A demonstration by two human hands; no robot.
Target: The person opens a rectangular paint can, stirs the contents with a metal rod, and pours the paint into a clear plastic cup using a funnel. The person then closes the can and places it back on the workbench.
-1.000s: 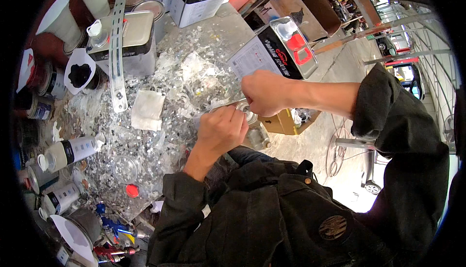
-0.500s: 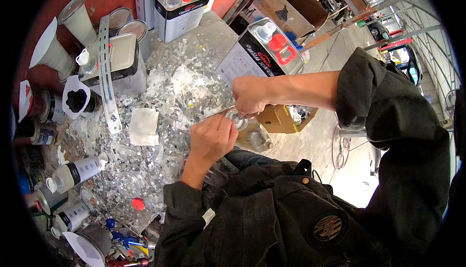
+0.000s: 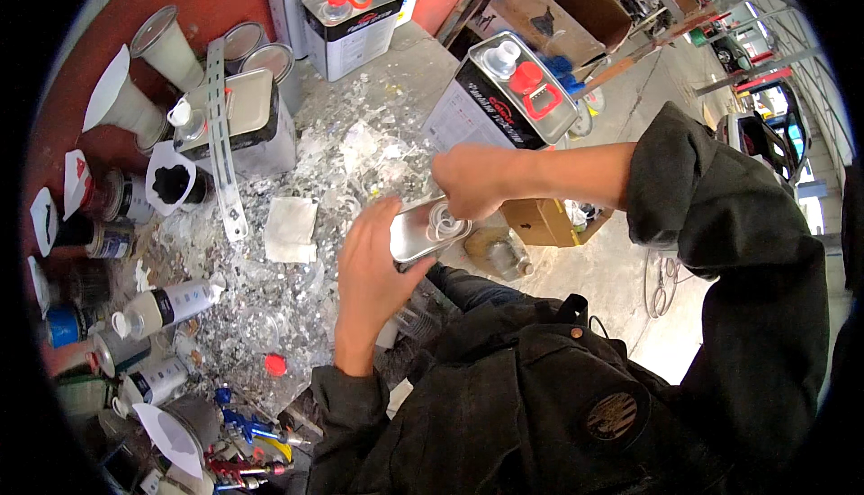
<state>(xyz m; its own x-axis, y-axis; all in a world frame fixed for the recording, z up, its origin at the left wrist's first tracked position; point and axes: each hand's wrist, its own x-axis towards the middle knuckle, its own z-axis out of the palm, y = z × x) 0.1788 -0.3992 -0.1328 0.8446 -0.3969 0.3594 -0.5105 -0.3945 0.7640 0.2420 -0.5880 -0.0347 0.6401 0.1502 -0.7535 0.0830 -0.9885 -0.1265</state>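
Observation:
A small rectangular metal can (image 3: 416, 232) is held at the bench edge near my body. My left hand (image 3: 371, 252) wraps its left end, thumb along the near side and fingers on the far side. A pale round spout (image 3: 443, 222) stands on the can's top. My right hand (image 3: 475, 182) is closed in a fist right over that spout, knuckles up. Whatever its fingers pinch is hidden beneath the hand. Just beyond the right hand stands a large black-and-white tin (image 3: 499, 90) with a white spout and a red cap on top.
Paint flakes cover the bench (image 3: 351, 157). A folded white cloth (image 3: 291, 229), a perforated metal strip (image 3: 220, 135) and a red cap (image 3: 275, 365) lie there. Cups, tins and bottles crowd the left side. A blue spray gun (image 3: 247, 423) lies lower left. Cardboard box (image 3: 544, 220) stands right.
My left hand has moved from the spout to the can's left end, uncovering the can's top. The right fist stays by the spout. The whole view has shifted slightly.

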